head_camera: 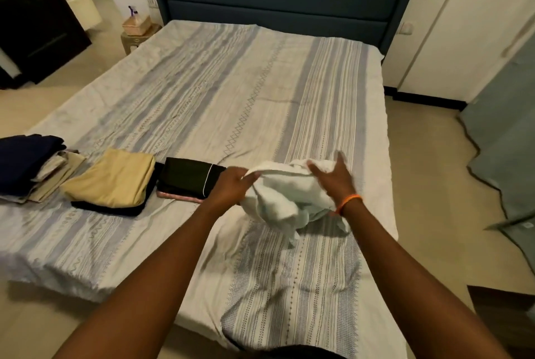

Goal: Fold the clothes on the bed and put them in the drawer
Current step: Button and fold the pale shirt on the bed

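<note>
On the left of the bed (202,92), three folded piles sat in a row: a dark blue one (26,161), a tan one (111,179) and a black one (188,179). Just right of them, the left hand (231,185) pinched the edge of a white cloth (286,196), still bunched up above the sheet, and the right hand (335,179) lay on it with fingers spread. So most folding looked done, but this cloth was left, and no drawer showed.

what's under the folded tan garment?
A folded black garment lies under the tan garment, its edge showing at the front and right. Most of it is covered; anything further beneath is hidden.
</note>
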Demonstrator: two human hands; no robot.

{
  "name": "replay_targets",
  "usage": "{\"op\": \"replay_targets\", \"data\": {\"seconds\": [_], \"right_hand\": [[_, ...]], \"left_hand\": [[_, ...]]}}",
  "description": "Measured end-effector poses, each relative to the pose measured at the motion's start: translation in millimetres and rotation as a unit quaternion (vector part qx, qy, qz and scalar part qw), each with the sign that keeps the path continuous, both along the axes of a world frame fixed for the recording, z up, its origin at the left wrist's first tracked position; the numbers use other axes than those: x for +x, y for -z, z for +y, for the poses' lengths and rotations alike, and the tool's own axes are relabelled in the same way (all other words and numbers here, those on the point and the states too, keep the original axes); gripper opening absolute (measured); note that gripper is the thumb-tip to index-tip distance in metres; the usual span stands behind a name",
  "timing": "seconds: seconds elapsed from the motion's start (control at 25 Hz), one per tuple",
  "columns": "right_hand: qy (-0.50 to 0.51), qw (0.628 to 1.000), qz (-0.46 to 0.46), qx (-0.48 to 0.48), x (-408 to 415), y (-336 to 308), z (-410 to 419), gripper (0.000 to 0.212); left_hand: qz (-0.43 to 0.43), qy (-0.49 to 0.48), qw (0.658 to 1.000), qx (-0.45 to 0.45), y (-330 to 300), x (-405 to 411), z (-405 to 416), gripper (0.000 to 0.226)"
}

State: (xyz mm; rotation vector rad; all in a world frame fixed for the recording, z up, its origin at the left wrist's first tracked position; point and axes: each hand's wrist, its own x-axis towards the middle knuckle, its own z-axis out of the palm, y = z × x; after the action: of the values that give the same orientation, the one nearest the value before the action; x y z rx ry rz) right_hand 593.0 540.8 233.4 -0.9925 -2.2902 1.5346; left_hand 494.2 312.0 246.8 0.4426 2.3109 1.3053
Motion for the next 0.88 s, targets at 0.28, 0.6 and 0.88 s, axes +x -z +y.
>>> {"op": "replay_targets", "data": {"seconds": [0.28,0.6,0.88], "right_hand": [[-0.100,0.889,0.152,0.419,-12,0,-64,0.066],[-0.038,0.932,0.193,0.304,-16,13,-57,0.017],[-0.138,0.894,0.210,0.371,-27,-76,-25,0.026]], "left_hand": [[-0.375,-0.239,0.872,0.208,-58,-14,39,0.015],[-0.422,-0.265,0.806,0.319,-95,1,32,0.021],[0.423,-0.194,0.885,0.023,-109,16,7,0.040]]}}
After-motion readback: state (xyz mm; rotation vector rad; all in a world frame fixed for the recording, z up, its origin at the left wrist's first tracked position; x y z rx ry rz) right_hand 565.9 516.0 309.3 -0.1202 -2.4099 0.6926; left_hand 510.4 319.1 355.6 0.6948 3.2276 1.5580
